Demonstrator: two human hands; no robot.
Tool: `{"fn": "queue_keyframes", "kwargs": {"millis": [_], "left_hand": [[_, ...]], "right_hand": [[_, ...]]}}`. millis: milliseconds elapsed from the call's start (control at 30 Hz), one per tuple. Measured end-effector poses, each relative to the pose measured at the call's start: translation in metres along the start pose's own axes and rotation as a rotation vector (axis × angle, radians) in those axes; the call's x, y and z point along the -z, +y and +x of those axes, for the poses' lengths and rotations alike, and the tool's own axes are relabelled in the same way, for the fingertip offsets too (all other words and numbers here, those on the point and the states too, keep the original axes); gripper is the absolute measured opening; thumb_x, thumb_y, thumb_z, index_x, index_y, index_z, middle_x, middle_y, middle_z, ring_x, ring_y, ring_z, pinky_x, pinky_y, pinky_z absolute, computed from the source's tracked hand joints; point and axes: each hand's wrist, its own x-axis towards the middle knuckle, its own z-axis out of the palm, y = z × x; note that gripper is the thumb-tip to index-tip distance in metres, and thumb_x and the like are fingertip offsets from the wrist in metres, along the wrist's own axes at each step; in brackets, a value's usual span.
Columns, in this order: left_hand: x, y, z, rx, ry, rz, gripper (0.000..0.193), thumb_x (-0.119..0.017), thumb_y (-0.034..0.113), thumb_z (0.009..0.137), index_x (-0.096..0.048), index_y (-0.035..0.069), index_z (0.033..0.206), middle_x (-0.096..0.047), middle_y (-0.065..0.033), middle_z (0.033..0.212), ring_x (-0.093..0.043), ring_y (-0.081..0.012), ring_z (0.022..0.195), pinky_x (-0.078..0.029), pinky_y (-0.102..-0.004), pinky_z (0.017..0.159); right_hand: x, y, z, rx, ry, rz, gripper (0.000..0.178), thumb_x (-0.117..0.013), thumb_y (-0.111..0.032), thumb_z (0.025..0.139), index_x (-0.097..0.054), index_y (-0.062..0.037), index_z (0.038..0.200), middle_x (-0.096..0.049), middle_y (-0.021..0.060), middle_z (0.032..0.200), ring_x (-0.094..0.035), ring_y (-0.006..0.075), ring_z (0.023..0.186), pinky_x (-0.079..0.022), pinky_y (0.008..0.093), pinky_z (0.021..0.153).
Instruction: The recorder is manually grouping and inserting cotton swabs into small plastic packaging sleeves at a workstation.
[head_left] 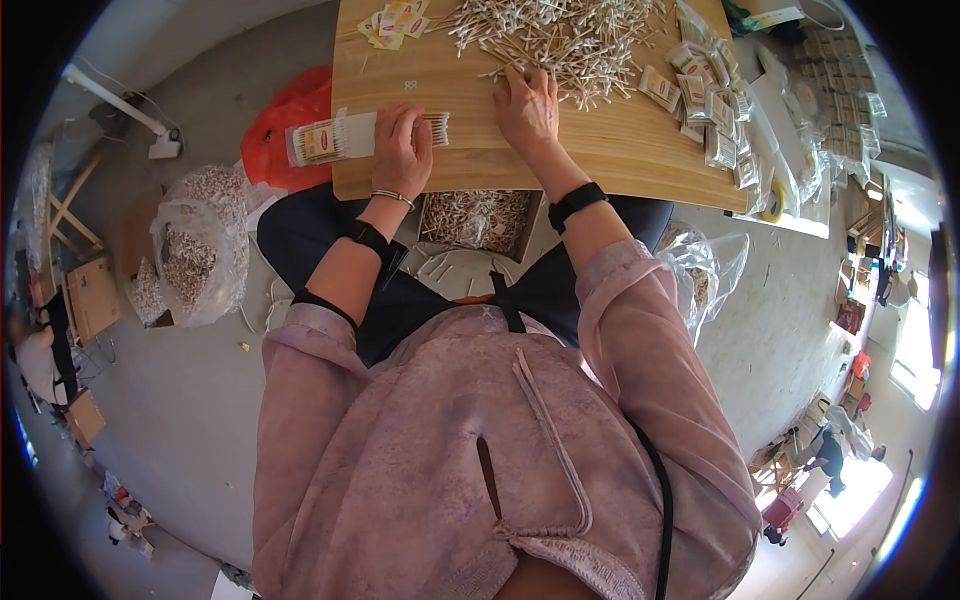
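My left hand lies on the wooden table with curled fingers over a row of cotton swabs, whose ends stick out to its right. Left of that hand, a white strip leads to a clear packet of cotton swabs with a yellow and white label. My right hand is at the near edge of a large loose pile of cotton swabs, its fingers bent down and drawn in. Whatever its fingertips pinch is too small to make out.
Small labelled cards lie at the table's far left. Filled packets are heaped on the right, near a tape roll. Below the table edge stands a box of swabs. A red bag and a swab-filled plastic bag are at left.
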Motion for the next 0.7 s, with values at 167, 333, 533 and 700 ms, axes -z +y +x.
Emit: {"fn": "queue_keyframes", "kwargs": {"millis": [167, 333, 533, 700], "left_hand": [[0.001, 0.001, 0.000, -0.013, 0.005, 0.001, 0.021, -0.059, 0.011, 0.085, -0.057, 0.001, 0.103, -0.057, -0.0154, 0.104, -0.052, -0.0343, 0.107, -0.034, -0.0489, 0.103], [0.000, 0.003, 0.001, -0.005, -0.007, -0.009, 0.022, -0.060, 0.011, 0.084, -0.057, 0.001, 0.104, -0.057, -0.0156, 0.106, -0.052, -0.0334, 0.108, -0.034, -0.0488, 0.104], [0.001, 0.001, 0.001, -0.004, 0.003, 0.002, 0.023, -0.060, 0.012, 0.084, -0.057, 0.001, 0.104, -0.058, -0.0154, 0.105, -0.052, -0.0334, 0.108, -0.034, -0.0490, 0.105], [0.000, -0.001, 0.000, -0.007, -0.003, 0.003, 0.023, -0.061, 0.012, 0.083, -0.057, 0.001, 0.103, -0.058, -0.0154, 0.105, -0.052, -0.0337, 0.108, -0.034, -0.0485, 0.105]], "right_hand": [[-0.008, -0.009, 0.002, -0.025, 0.138, 0.049, 0.029, -0.067, -0.024, 0.078, -0.066, -0.0098, 0.103, -0.054, 0.0133, 0.108, -0.047, 0.0339, 0.104, -0.040, 0.0407, 0.091], [-0.009, -0.005, -0.003, 0.026, 0.156, 0.065, 0.019, -0.068, -0.019, 0.077, -0.068, -0.0085, 0.093, -0.059, 0.0090, 0.099, -0.050, 0.0307, 0.098, -0.042, 0.0395, 0.087], [-0.010, 0.001, -0.031, 0.110, 0.136, 0.187, 0.016, -0.063, -0.015, 0.078, -0.066, -0.0083, 0.092, -0.058, 0.0053, 0.103, -0.050, 0.0281, 0.101, -0.041, 0.0408, 0.087], [-0.005, -0.012, -0.014, 0.157, 0.156, 0.097, 0.026, -0.061, -0.014, 0.080, -0.062, -0.0096, 0.106, -0.056, 0.0060, 0.112, -0.047, 0.0292, 0.107, -0.040, 0.0422, 0.089]]}}
